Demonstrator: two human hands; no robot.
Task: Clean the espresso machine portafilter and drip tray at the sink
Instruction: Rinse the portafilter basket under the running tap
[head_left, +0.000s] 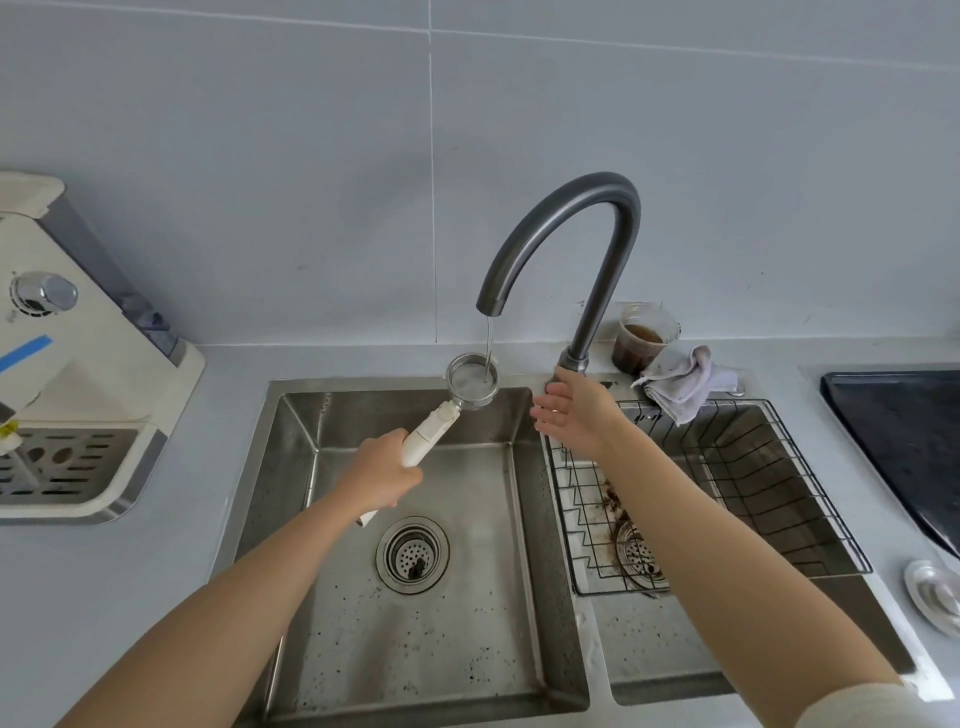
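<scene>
The portafilter (470, 382) is held out over the far edge of the left basin of the sink (291, 467), its round metal basket right under the faucet (571, 249), where a thin stream of water falls into it. The left hand (382, 475) is clenched around the long white handle, low down near its end, which looks the sensible place to take it: the metal head is likely the heavy part, so the handle will want to tip forward, and wet plastic may turn slippery. It is stiff and sturdy, not something that should break from a knock against steel. The right hand (574, 415) is released, fingers spread and grasping nothing, resting by the faucet base, probably working the tap.

The drip tray (67, 460) appears to sit in the espresso machine (78, 364) on the desk at far left, not yet at the sink. A wire rack (727, 493) fills the right basin, and a cloth (680, 382) lies beyond it.
</scene>
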